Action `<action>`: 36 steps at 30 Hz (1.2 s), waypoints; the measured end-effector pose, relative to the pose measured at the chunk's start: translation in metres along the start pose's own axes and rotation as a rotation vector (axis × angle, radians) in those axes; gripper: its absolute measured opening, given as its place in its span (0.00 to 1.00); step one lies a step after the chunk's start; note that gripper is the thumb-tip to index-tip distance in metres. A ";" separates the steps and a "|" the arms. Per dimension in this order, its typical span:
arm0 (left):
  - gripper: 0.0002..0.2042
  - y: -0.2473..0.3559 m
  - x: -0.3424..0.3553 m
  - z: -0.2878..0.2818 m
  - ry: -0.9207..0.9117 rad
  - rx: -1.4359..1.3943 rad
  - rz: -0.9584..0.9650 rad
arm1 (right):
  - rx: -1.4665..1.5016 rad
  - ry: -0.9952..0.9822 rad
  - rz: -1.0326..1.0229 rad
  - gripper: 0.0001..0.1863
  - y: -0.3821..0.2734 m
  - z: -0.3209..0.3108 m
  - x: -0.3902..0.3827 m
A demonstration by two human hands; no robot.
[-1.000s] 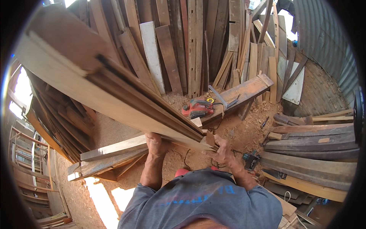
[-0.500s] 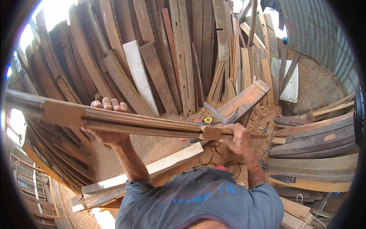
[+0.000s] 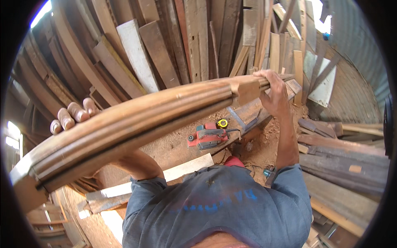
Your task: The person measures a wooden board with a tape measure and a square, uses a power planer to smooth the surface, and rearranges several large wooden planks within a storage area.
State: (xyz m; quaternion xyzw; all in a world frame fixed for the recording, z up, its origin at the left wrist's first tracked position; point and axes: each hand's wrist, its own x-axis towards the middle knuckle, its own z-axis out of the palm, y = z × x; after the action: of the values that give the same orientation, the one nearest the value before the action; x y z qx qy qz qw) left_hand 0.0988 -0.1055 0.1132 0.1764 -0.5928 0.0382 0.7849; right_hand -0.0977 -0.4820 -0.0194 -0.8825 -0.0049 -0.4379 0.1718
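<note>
- Closest to us is our blue shirt [image 3: 223, 211], filling the bottom of the view.
- Our two arms reach up from it, one on each side.
- We hold a bundle of long wooden strips [image 3: 136, 124] up in front of us, above the ground. It looks bent because of the round camera view.
- The bundle runs from the low left up to the high right. A wider block of wood sits at each end.
- Our left hand [image 3: 74, 118] is under the left part of the bundle. Its fingers [image 3: 76, 111] curl up over the far edge, so it is closed around the wood.
- Our right hand [image 3: 271, 93] is wrapped tight around the right end, just past the block there.
- Below the bundle lies a pale flat board [image 3: 165, 175] on the ground.
- The ground [image 3: 264, 144] is reddish dirt with sawdust and wood chips.
- A red power planer [image 3: 206, 137] lies on the ground under the middle of the bundle.
- A small yellow tape measure [image 3: 222, 123] sits just beside the planer.
- On the right, old grey planks [image 3: 347, 161] lie in a pile.
- Farthest away, lots of tall boards [image 3: 194, 41] lean against the wall.
- At the far right is a wavy metal wall [image 3: 355, 62].
</note>
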 end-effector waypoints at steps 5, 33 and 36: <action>0.32 -0.044 0.016 -0.004 -0.024 0.135 -0.037 | 0.159 -0.170 0.003 0.25 0.075 0.037 0.053; 0.37 -0.512 0.076 0.035 -0.114 1.271 -0.629 | 0.540 0.245 0.311 0.59 0.295 0.125 0.181; 0.34 -0.505 0.038 0.022 -0.250 1.442 -0.489 | 0.325 0.309 0.391 0.61 0.335 0.127 0.189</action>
State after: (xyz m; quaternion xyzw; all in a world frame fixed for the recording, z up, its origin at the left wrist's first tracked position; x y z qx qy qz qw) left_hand 0.2255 -0.5899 0.0374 0.7732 -0.4498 0.2202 0.3891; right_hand 0.1697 -0.7852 -0.0439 -0.7504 0.1212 -0.5192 0.3908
